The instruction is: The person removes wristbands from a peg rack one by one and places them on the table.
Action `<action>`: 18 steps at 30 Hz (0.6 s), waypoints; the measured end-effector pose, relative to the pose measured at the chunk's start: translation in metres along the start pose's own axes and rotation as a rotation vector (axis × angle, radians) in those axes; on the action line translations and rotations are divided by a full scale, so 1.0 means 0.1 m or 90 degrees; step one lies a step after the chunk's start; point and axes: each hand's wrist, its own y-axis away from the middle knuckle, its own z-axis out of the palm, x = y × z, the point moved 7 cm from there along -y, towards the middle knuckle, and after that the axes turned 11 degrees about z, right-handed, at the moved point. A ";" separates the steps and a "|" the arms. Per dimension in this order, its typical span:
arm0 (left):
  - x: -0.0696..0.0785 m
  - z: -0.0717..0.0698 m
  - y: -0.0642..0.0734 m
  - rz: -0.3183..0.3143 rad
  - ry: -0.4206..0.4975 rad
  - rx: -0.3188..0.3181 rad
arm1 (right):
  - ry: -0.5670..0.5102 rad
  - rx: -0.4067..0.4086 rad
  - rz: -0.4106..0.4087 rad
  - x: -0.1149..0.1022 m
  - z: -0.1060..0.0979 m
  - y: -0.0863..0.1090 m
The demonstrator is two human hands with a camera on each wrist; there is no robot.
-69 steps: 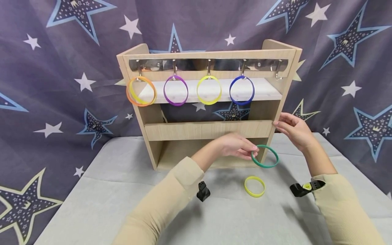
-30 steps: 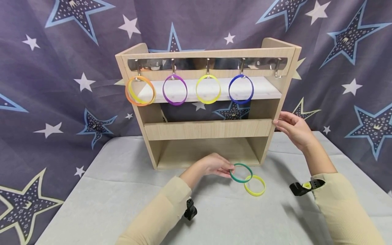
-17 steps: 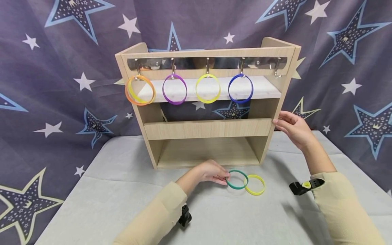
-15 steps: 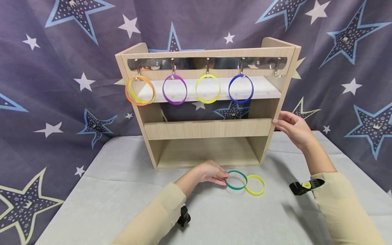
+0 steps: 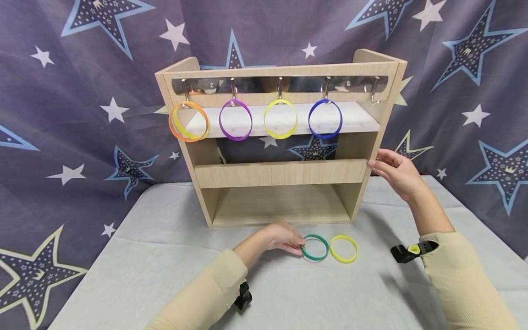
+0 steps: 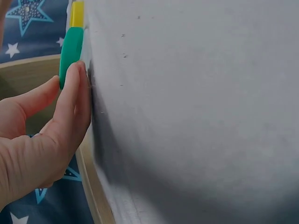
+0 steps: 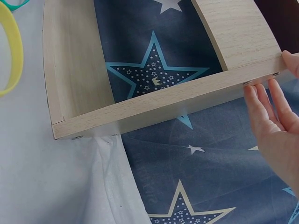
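My left hand (image 5: 282, 237) pinches the near rim of a green ring (image 5: 315, 248) low at the table, between thumb and fingertips, as the left wrist view shows from the side. Right beside it lies a yellow ring (image 5: 343, 249) on the cloth. My right hand (image 5: 398, 174) holds the right side panel of a wooden shelf (image 7: 187, 93), thumb at the front edge and fingers against the outer face. From the shelf's metal hook rail (image 5: 303, 85) hang an orange ring (image 5: 173, 130) with a yellow one behind it, a purple ring (image 5: 221, 124), a yellow ring (image 5: 295, 124) and a blue ring (image 5: 340, 122).
The rightmost hook (image 5: 373, 91) carries no ring. A grey cloth (image 5: 136, 256) covers the table under the shelf. A star-patterned curtain (image 5: 123, 82) hangs behind. Black wrist-camera mounts (image 5: 243, 296) stick out below both sleeves.
The left hand has brought the green ring down and leftward from near the shelf's right side to the table, left of the yellow ring. The right hand keeps its place on the panel.
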 end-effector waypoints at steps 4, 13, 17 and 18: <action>0.00 0.01 0.02 0.001 -0.005 0.007 | 0.001 0.002 0.000 0.00 0.00 0.00; 0.10 -0.05 0.08 0.013 -0.061 0.043 | 0.008 -0.002 0.000 -0.02 0.02 -0.01; 0.12 -0.04 0.10 0.023 -0.062 0.040 | 0.007 0.000 0.003 -0.02 0.01 -0.02; 0.13 -0.04 0.10 0.027 -0.062 0.039 | 0.007 0.002 0.006 -0.02 0.01 -0.01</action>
